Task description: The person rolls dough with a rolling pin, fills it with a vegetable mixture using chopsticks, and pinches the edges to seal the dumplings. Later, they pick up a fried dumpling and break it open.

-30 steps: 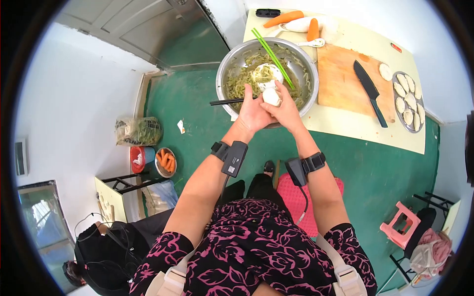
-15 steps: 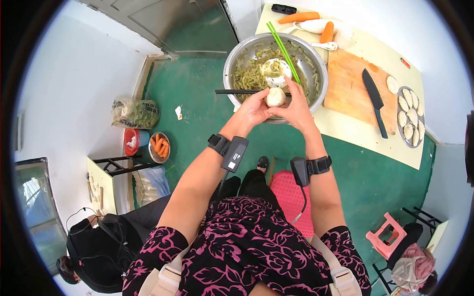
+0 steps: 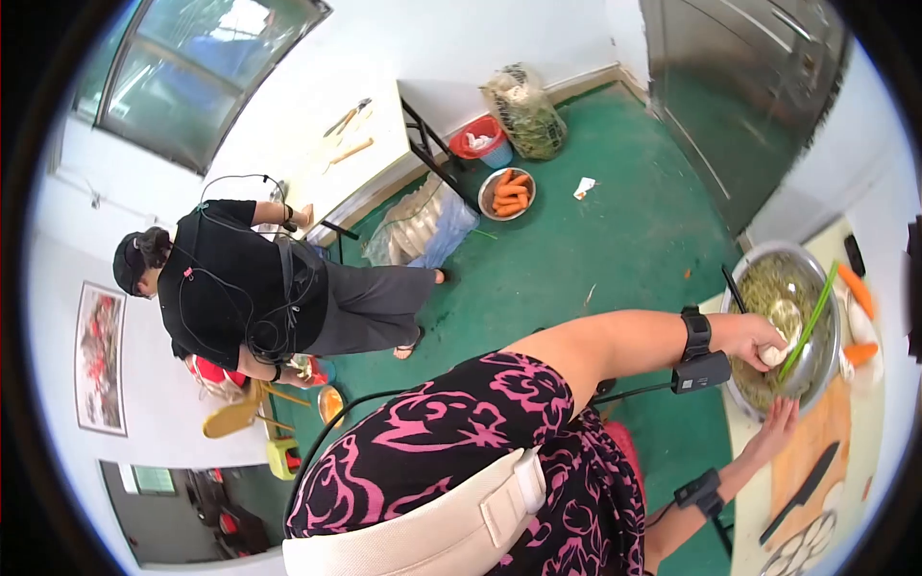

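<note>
My left hand is closed around a round white dough bun over the large metal basin. Shredded green filling lies in this basin, with a white bowl among it. A pair of long green sticks leans across the basin beside the bun, and black chopsticks stick out at its far edge. My right hand is apart from the bun, its fingers stretched out by the near rim, above the wooden cutting board.
A black knife lies on the board, near a tray of dumplings. Carrots rest behind the basin. Across the green floor a person in black stands at another table. A bowl of carrots sits on the floor.
My view has swung to the left, bringing the other person and table into sight. The right hand has come off the bun, which stays in my left hand.
</note>
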The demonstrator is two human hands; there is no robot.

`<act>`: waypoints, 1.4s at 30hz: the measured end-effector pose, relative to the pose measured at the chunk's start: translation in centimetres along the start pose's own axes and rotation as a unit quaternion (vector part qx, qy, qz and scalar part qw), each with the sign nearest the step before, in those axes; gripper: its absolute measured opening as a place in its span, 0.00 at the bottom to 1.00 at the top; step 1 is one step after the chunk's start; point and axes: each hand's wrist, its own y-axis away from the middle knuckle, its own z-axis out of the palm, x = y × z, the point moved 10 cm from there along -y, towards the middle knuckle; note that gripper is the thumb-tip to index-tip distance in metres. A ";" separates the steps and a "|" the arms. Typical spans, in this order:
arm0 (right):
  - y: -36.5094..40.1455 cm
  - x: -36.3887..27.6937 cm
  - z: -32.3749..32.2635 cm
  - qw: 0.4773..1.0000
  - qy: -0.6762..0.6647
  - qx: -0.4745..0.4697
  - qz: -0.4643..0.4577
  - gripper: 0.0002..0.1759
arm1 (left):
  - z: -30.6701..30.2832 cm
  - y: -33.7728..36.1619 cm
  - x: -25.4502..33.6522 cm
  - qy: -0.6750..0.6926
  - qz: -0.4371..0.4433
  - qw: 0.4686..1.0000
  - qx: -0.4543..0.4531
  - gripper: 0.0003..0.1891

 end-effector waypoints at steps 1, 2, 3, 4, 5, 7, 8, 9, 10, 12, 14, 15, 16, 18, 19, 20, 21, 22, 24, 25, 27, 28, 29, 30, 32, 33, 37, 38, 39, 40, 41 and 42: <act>-0.3 -0.4 -0.1 1.000 -0.004 0.009 0.001 0.24 | -0.4 0.4 1.7 0.010 -0.001 1.000 0.020 0.13; -0.4 -0.8 -0.3 1.000 -0.007 0.017 0.004 0.23 | -0.8 1.4 3.2 0.021 -0.003 0.999 0.041 0.14; -0.4 -0.8 -0.1 1.000 -0.008 0.025 0.012 0.23 | -1.7 3.5 5.4 0.055 0.021 0.997 0.040 0.15; -0.7 -0.8 0.1 1.000 -0.006 0.024 0.012 0.22 | -2.7 6.8 8.3 0.076 0.063 0.994 0.049 0.15; -1.4 -0.7 0.3 1.000 -0.008 0.024 0.011 0.22 | -5.8 6.9 9.7 0.103 0.070 0.992 0.035 0.15; -2.6 -0.1 -0.4 0.999 -0.020 0.026 0.008 0.20 | -11.9 9.7 12.6 0.123 0.103 0.984 0.074 0.16; -3.0 -0.2 -0.3 0.999 -0.022 0.029 0.007 0.19 | -14.3 14.1 14.6 0.126 0.129 0.976 0.126 0.15; -3.7 -0.2 0.2 0.999 -0.023 0.029 0.007 0.19 | -17.5 18.0 16.2 0.137 0.166 0.962 0.167 0.15; -3.6 -0.9 0.8 0.999 -0.005 0.038 -0.002 0.19 | -20.5 22.6 17.3 0.149 0.202 0.945 0.208 0.14; -3.7 -1.5 2.4 0.998 0.028 0.052 -0.021 0.20 | -25.8 31.4 17.5 0.158 0.246 0.916 0.276 0.13; -4.9 -1.1 4.9 0.998 0.036 0.010 -0.048 0.19 | -31.3 39.6 15.8 0.211 0.281 0.865 0.358 0.11; -4.9 -1.2 6.6 0.998 0.041 -0.006 -0.055 0.19 | -32.7 43.6 14.5 0.241 0.296 0.834 0.398 0.11; -4.7 -1.2 8.4 0.997 0.043 -0.022 -0.062 0.19 | -34.0 47.6 13.3 0.270 0.309 0.801 0.435 0.10; -3.6 -1.6 13.3 0.994 0.077 -0.042 -0.063 0.18 | -37.6 54.2 10.7 0.332 0.342 0.744 0.468 0.10; -2.8 -1.8 15.9 0.992 0.093 -0.053 -0.064 0.18 | -39.0 56.9 9.4 0.358 0.349 0.726 0.472 0.09; -1.6 -1.9 19.0 0.990 0.096 -0.080 -0.067 0.17 | -40.2 59.6 8.3 0.384 0.355 0.708 0.475 0.09; -0.3 -1.7 22.5 0.987 0.102 -0.106 -0.069 0.17 | -41.9 62.5 7.3 0.393 0.357 0.694 0.487 0.09; 0.8 -1.4 25.4 0.983 0.106 -0.132 -0.074 0.17 | -42.8 65.0 6.4 0.400 0.359 0.680 0.498 0.09; 4.3 0.1 32.5 0.976 0.098 -0.188 -0.049 0.15 | -44.9 69.8 5.5 0.420 0.385 0.647 0.507 0.10; 5.5 1.4 35.3 0.968 0.130 -0.212 -0.031 0.15 | -46.2 72.0 5.0 0.431 0.395 0.634 0.507 0.10; 8.8 3.7 41.4 0.950 0.162 -0.266 -0.025 0.14 | -48.5 76.7 4.4 0.447 0.425 0.612 0.496 0.10; 10.4 4.9 44.1 0.941 0.196 -0.275 -0.029 0.14 | -49.9 78.8 4.2 0.456 0.439 0.603 0.486 0.11; 12.0 6.4 46.9 0.931 0.212 -0.297 -0.020 0.14 | -50.5 81.1 3.9 0.466 0.447 0.580 0.496 0.12; 13.6 8.2 49.5 0.919 0.230 -0.319 -0.012 0.14 | -52.6 83.2 3.3 0.466 0.462 0.586 0.476 0.14; 17.3 11.7 54.5 0.885 0.263 -0.384 0.017 0.14 | -54.4 87.6 3.0 0.457 0.485 0.569 0.482 0.15; 18.7 13.7 56.8 0.872 0.265 -0.411 0.027 0.14 | -55.4 89.6 2.7 0.467 0.493 0.557 0.478 0.15; 23.8 18.6 64.1 0.827 0.295 -0.473 0.071 0.15 | -57.8 96.1 3.7 0.476 0.509 0.518 0.496 0.14; 24.9 19.3 65.8 0.816 0.307 -0.483 0.080 0.15 | -58.7 97.5 4.4 0.472 0.506 0.521 0.500 0.14; 25.6 20.1 67.3 0.803 0.330 -0.489 0.077 0.16 | -60.3 99.0 5.0 0.467 0.509 0.520 0.502 0.14; 26.0 21.2 68.4 0.793 0.347 -0.494 0.082 0.16 | -61.3 100.2 6.1 0.464 0.512 0.518 0.504 0.14; 26.0 22.4 69.5 0.781 0.364 -0.500 0.085 0.16 | -62.6 101.5 7.1 0.467 0.521 0.490 0.520 0.15; 25.8 23.5 70.6 0.770 0.378 -0.507 0.087 0.16 | -63.9 102.2 8.6 0.461 0.525 0.495 0.517 0.15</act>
